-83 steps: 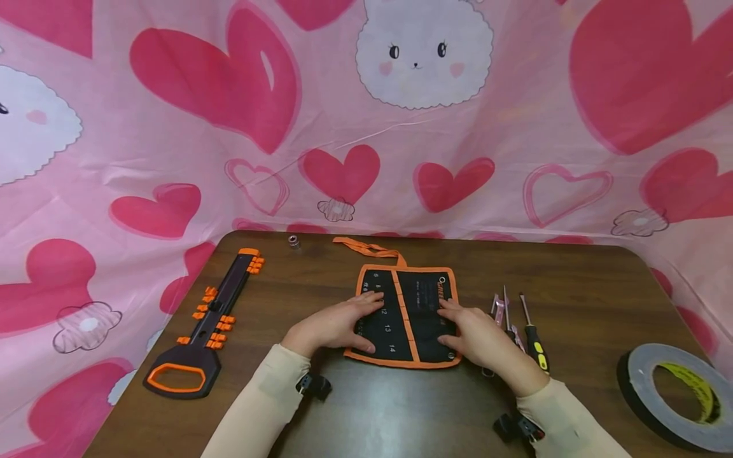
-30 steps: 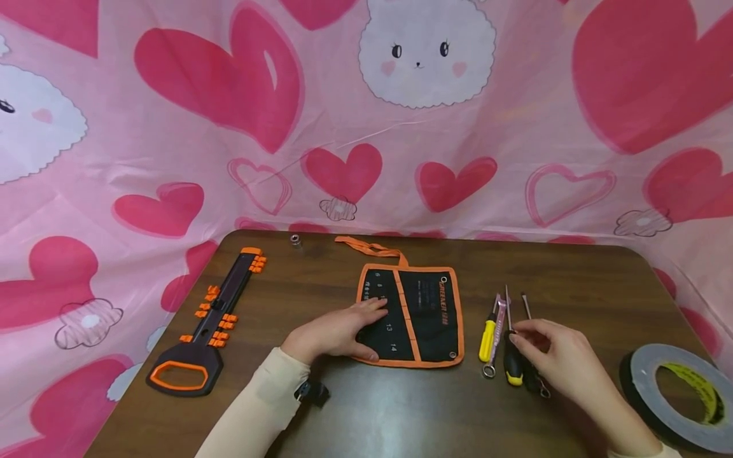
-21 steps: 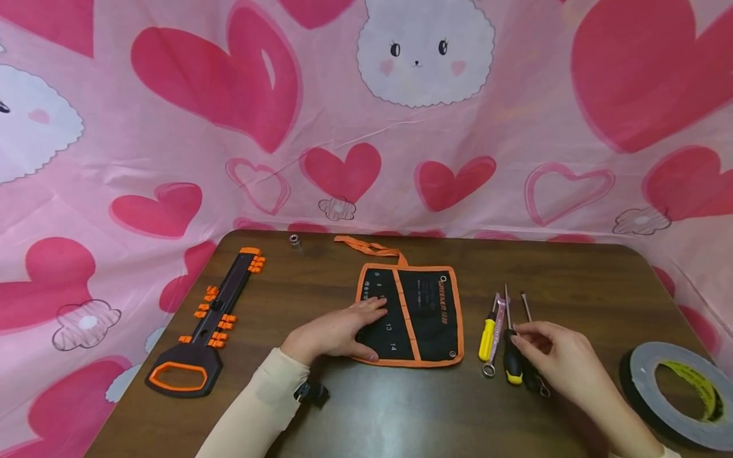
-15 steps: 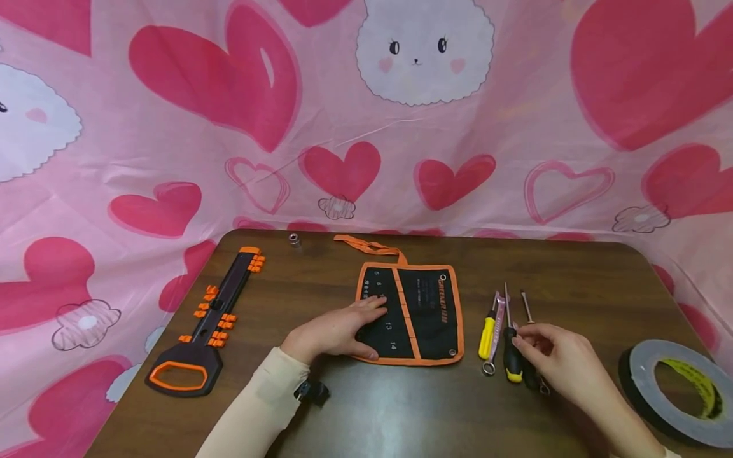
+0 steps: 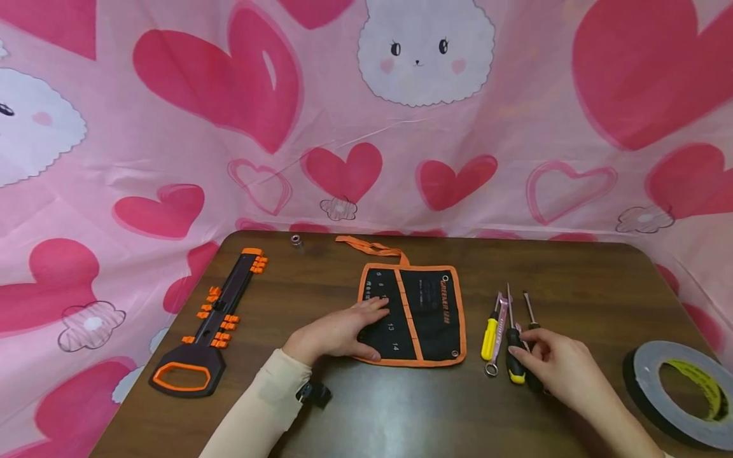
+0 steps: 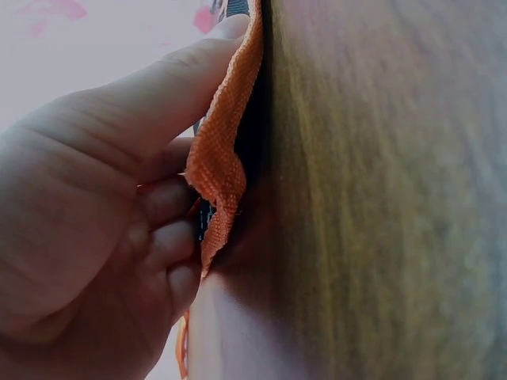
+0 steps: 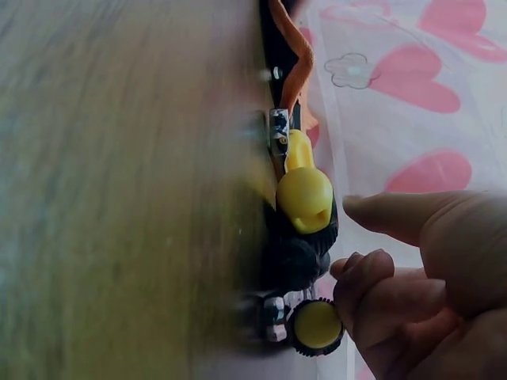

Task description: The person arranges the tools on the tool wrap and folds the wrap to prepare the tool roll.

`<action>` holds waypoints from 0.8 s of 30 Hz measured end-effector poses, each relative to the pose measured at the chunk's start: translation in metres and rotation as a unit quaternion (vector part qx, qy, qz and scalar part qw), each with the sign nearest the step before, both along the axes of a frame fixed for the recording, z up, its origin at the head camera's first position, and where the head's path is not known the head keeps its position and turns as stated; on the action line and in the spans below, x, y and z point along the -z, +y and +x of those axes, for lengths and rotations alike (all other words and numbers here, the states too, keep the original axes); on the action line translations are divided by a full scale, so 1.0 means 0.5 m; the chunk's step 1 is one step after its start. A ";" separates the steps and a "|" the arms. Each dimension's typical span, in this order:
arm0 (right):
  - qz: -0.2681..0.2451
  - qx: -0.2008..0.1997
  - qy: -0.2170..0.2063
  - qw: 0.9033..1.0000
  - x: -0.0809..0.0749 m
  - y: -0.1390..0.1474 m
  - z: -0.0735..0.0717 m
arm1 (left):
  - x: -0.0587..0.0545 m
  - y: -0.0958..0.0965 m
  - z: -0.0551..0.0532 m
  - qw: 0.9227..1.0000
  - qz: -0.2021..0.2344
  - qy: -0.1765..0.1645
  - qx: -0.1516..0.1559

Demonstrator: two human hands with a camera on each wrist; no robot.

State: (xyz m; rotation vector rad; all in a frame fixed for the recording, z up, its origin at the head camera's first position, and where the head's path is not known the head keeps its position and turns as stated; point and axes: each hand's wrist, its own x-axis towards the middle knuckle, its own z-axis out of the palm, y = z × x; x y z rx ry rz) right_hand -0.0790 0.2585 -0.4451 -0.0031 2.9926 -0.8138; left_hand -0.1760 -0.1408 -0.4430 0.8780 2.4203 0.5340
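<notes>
My left hand (image 5: 340,329) rests on the left part of a black tool pouch (image 5: 432,324) with orange edging and printed sizes. In the left wrist view the thumb lies along the orange edging (image 6: 218,150). My right hand (image 5: 564,366) is over the tools right of the pouch, fingers bent and thumb apart from them. Its thumb tip is at a black-handled screwdriver (image 5: 515,366) with a yellow end. Under the fingers lies another screwdriver (image 5: 529,308), its handle partly hidden. A yellow-handled screwdriver (image 5: 489,339) and a wrench (image 5: 491,369) lie to their left.
A black rack with orange clips (image 5: 214,318) lies on the left of the wooden table (image 5: 366,420). A small metal socket (image 5: 296,240) stands at the back. A large tape roll (image 5: 647,407) lies at the right. The pouch's orange strap (image 5: 369,245) stretches toward the back.
My right hand has gone from the pouch to the tools at the right. In the last half second its thumb has shifted slightly toward me. My left hand has stayed on the pouch.
</notes>
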 end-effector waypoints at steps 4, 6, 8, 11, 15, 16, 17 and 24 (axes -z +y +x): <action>0.002 -0.003 0.001 1.000 0.003 -0.005 0.000 | 0.003 0.000 0.000 1.000 0.000 0.001 -0.005; 0.003 -0.003 -0.009 1.000 0.003 -0.006 -0.001 | 0.004 0.001 0.000 1.000 0.000 0.001 -0.004; 0.004 -0.004 -0.017 1.000 0.003 -0.005 -0.002 | 0.003 0.001 0.000 1.000 0.001 0.001 -0.003; 0.008 -0.004 -0.031 0.999 0.002 -0.005 -0.004 | 0.002 0.002 0.000 1.000 0.002 -0.002 -0.002; 0.010 0.004 -0.058 0.998 -0.003 -0.008 -0.008 | 0.001 0.003 0.000 1.000 0.003 -0.006 -0.003; 0.007 0.007 -0.066 0.998 -0.004 -0.008 -0.010 | 0.001 0.003 0.000 1.000 0.003 -0.007 -0.003; 0.004 0.009 -0.075 0.997 -0.005 -0.009 -0.012 | 0.000 0.003 -0.001 1.000 0.003 -0.007 -0.004; -0.025 0.024 -0.128 0.991 -0.009 -0.013 -0.015 | -0.001 0.002 0.000 1.000 0.002 -0.011 -0.009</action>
